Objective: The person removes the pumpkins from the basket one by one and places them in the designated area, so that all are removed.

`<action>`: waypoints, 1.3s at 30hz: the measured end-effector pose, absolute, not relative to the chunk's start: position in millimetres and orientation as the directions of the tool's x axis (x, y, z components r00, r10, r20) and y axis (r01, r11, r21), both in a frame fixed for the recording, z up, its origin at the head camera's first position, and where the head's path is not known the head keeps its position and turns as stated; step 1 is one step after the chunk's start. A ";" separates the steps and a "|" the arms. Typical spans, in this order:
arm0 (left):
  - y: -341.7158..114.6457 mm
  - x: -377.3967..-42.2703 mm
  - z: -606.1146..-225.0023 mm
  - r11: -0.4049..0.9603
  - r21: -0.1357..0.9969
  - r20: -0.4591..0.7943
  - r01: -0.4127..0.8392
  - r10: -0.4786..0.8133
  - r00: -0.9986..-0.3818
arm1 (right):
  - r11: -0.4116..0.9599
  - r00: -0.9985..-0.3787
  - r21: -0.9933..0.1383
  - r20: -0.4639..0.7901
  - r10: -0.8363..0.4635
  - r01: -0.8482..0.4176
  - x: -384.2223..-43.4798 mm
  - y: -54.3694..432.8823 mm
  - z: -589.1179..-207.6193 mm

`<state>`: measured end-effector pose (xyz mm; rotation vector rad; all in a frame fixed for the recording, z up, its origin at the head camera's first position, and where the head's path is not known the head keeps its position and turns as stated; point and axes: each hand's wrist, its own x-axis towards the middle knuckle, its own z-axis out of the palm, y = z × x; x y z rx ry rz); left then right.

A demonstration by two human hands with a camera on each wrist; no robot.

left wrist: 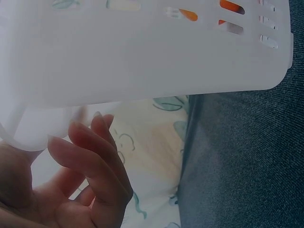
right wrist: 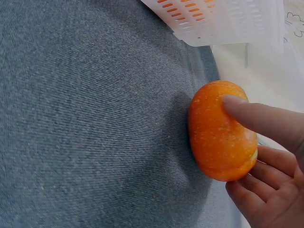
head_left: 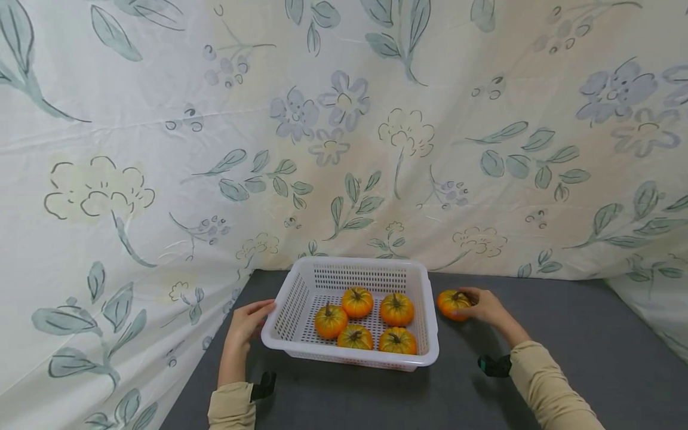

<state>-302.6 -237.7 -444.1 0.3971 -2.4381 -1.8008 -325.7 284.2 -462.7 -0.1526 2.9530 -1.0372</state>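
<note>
A white slotted plastic basket (head_left: 349,357) stands on the dark tabletop with several small orange pumpkins (head_left: 357,303) inside. At the basket's left rim is my left hand (head_left: 248,322), holding the edge; the left wrist view shows its bent fingers (left wrist: 90,156) beside the rim. To the right of the basket, my right hand (head_left: 486,309) grips another small pumpkin (right wrist: 221,130) between thumb and fingers. The thumb lies across its orange skin while the other fingers curve round the far side. Whether this pumpkin touches the table, I cannot tell.
The dark cloth-like tabletop (head_left: 349,400) extends in front of the basket and to its right. Close behind it hangs a pale curtain (head_left: 344,209) printed with leaves and flowers, which also runs along the left side.
</note>
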 end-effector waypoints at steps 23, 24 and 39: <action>-237.5 -302.9 -445.0 0.280 0.948 -0.083 -0.154 -0.251 -0.964 | 0.734 -0.996 -0.677 -0.004 -0.088 -0.062 -323.1 282.4 -465.6; -237.7 -302.9 -445.2 0.280 0.947 -0.084 -0.155 -0.252 -0.964 | 0.731 -0.996 -0.680 -0.007 -0.086 -0.059 -323.0 282.5 -465.4; -238.4 -301.5 -444.9 0.282 0.947 -0.079 -0.151 -0.251 -0.965 | 0.701 -0.998 -0.712 -0.003 -0.069 -0.046 -323.3 279.5 -442.4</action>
